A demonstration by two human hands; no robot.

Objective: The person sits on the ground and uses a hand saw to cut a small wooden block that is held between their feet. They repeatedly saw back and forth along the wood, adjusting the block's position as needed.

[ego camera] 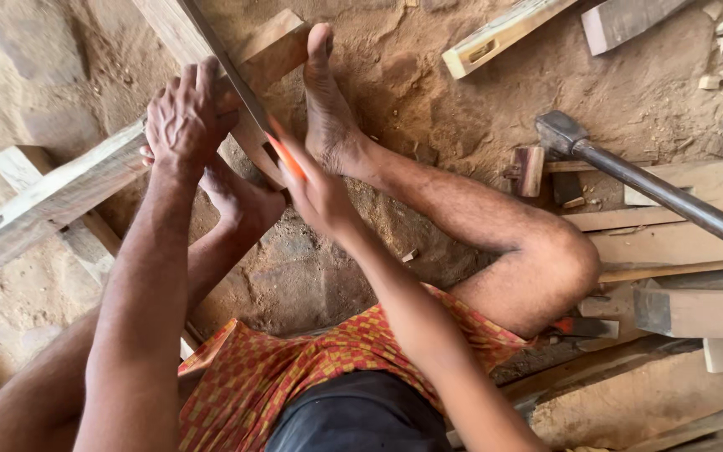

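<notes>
Head view: left hand (184, 113) is clamped over the beam (60, 194), which runs long from 8 o'clock up to 2 o'clock, pinned under the feet (328, 109). Right hand (315, 192) grips an orange pencil (286, 157) against a steel rule (228, 71), just right of the left hand. No containers around; a hammer (654, 188) lies at 3 o'clock.

The orange pencil (284, 156) is mostly hidden inside the right hand (315, 194). The left hand (184, 113) covers the plank (56, 197) beneath it, its fingertips out of sight. The hammer (564, 134) handle, right of the plank, runs off the right edge, its end unseen.
</notes>
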